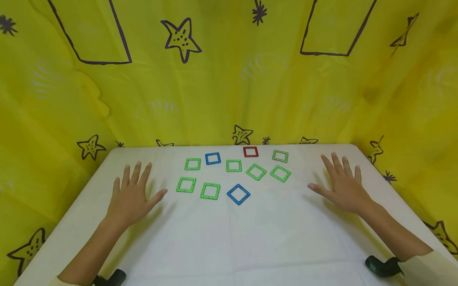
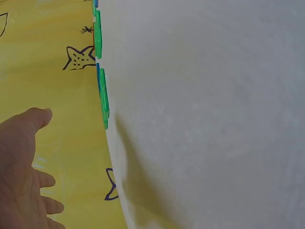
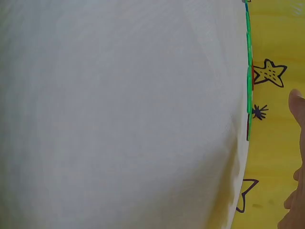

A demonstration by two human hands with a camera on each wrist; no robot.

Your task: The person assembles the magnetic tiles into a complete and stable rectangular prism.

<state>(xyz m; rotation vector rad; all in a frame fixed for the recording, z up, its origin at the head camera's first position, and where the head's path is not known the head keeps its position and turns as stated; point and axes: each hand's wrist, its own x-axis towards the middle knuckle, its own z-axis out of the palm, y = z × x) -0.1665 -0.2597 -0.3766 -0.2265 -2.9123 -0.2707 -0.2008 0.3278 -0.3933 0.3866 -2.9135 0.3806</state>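
Several thin, hollow square tiles lie flat in a loose group on the white table. Most are green, such as the green tile [image 1: 210,198] at the front of the group. One blue tile [image 1: 238,203] lies turned like a diamond nearest the viewer, and another blue tile [image 1: 213,163] is farther back. At the far edge is a red tile [image 1: 251,156]. My left hand [image 1: 130,200] hovers left of the tiles, fingers spread, holding nothing. Right of them my right hand [image 1: 346,190] hovers likewise, apart from its shadow. In the wrist views the tiles show edge-on.
A yellow cloth [image 1: 214,95] printed with dark stars hangs behind and beside the table [image 1: 236,238]. Each wrist wears a dark device, the left one [image 1: 115,277] and the right one [image 1: 383,267]. Faint creases run across the white surface.
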